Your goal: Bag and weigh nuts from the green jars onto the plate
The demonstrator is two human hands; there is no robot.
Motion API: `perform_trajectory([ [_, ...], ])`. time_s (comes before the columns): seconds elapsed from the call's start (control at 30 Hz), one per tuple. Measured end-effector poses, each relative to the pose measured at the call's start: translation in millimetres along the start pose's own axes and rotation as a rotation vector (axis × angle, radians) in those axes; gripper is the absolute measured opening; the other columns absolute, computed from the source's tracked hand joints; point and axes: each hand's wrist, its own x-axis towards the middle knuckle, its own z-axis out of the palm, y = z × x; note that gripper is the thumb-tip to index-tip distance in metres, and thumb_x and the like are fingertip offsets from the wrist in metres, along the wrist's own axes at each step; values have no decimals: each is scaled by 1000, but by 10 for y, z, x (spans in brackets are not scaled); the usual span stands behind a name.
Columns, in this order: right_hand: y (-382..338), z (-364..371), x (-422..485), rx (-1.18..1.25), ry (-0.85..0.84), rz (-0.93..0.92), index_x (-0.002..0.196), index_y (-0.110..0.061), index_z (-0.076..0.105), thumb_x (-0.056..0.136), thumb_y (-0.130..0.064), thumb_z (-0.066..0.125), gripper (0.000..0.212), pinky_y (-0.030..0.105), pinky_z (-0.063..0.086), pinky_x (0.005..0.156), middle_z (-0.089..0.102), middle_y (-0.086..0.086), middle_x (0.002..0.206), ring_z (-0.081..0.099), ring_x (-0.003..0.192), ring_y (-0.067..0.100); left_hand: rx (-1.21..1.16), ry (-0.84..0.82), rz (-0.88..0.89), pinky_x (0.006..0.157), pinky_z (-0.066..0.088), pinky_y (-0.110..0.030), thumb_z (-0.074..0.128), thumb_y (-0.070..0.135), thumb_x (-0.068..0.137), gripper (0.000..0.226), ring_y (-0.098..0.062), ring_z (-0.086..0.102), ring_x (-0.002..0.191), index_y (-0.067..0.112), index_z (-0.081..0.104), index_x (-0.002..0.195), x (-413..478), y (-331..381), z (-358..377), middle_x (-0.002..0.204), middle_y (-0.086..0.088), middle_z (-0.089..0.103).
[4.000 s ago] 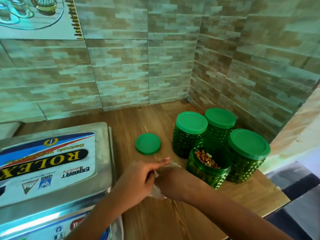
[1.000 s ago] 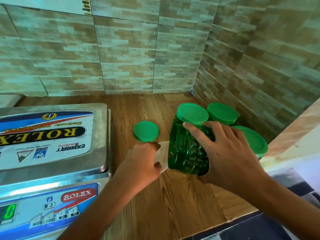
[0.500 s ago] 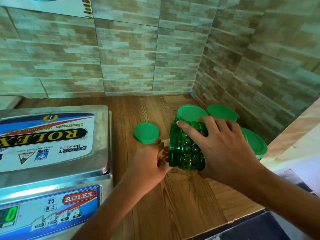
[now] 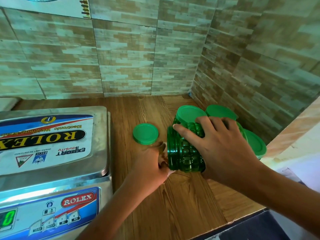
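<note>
the right hand [image 4: 225, 149] wraps round the knobbly translucent green plastic jar [image 4: 185, 153], tipped sideways over the wooden counter [image 4: 181, 205], mouth at the thin clear plastic bag [image 4: 171, 172] pinched by the left hand [image 4: 149, 161]; probably light, rigid, best gripped mid-body.

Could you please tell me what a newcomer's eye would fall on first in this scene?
A green jar, tipped on its side mid-counter, is gripped by the right hand, its mouth against the left hand, which seems to pinch a clear bag. To their left stands a big steel scale, its green display reading 0. A loose green lid lies between scale and jar.
</note>
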Motion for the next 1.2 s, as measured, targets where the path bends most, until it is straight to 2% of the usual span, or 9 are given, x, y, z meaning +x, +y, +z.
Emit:
perform_trajectory([
  [0.1, 7, -3, 11, 2, 23, -4, 136, -26, 46, 26, -47, 90, 120, 56, 47, 79, 58, 25, 106, 58, 93, 42, 1, 9, -36, 51, 44, -7, 58, 19, 89, 31, 5, 54, 52, 34, 36, 72, 9, -18, 11, 65, 13, 50],
  [0.3, 39, -28, 31, -8, 64, -16, 135, -26, 48, 25, -39, 91, 119, 55, 47, 78, 59, 26, 104, 59, 93, 42, -47, -10, -1, 49, 44, -7, 57, 21, 90, 26, 12, 55, 52, 37, 39, 78, 31, -31, 21, 62, 12, 53],
  [0.43, 48, -31, 47, -24, 65, -24, 135, -27, 47, 29, -40, 91, 116, 55, 47, 79, 59, 24, 105, 59, 93, 41, -76, -7, -32, 47, 42, -7, 55, 19, 91, 12, 13, 54, 48, 29, 49, 90, 30, -40, 30, 59, 11, 50],
  [0.57, 47, -15, 57, -29, 63, -35, 136, -28, 46, 30, -43, 91, 117, 54, 46, 80, 59, 23, 106, 58, 94, 40, -68, 3, -61, 51, 45, -7, 56, 15, 90, 32, 12, 55, 49, 38, 39, 77, 26, -41, 31, 59, 10, 53],
  [0.7, 52, -25, 58, -18, 80, -54, 136, -27, 47, 28, -37, 92, 117, 55, 46, 80, 60, 24, 106, 59, 95, 42, -38, 18, -112, 50, 42, -6, 57, 17, 89, 31, 11, 54, 49, 36, 38, 75, 19, -59, 27, 62, 11, 52],
  [0.87, 67, -45, 75, -5, 93, -73, 136, -26, 49, 29, -27, 91, 115, 57, 46, 80, 59, 26, 105, 58, 95, 44, -12, -10, -132, 47, 41, -8, 56, 16, 90, 20, 11, 53, 45, 29, 44, 80, 29, -92, 19, 61, 12, 52],
  [0.93, 71, -43, 90, 2, 101, -79, 135, -26, 49, 28, -26, 91, 114, 58, 46, 80, 59, 26, 105, 58, 94, 44, -21, -12, -150, 45, 40, -8, 57, 17, 89, 5, 11, 52, 43, 19, 53, 88, 37, -114, 24, 61, 10, 53],
  [1.0, 67, -40, 105, 9, 102, -84, 135, -26, 49, 28, -27, 91, 115, 58, 45, 81, 59, 27, 106, 58, 95, 45, -22, -5, -162, 45, 42, -9, 57, 17, 90, 10, 9, 53, 42, 12, 55, 98, 38, -131, 24, 61, 8, 55],
  [1.2, 76, -16, 128, 18, 110, -90, 136, -26, 48, 29, -27, 91, 115, 58, 45, 82, 59, 27, 108, 58, 97, 44, 41, 17, -144, 54, 49, -15, 55, 21, 91, 19, -4, 60, 56, 13, 57, 108, 31, -159, 9, 70, 2, 62],
])
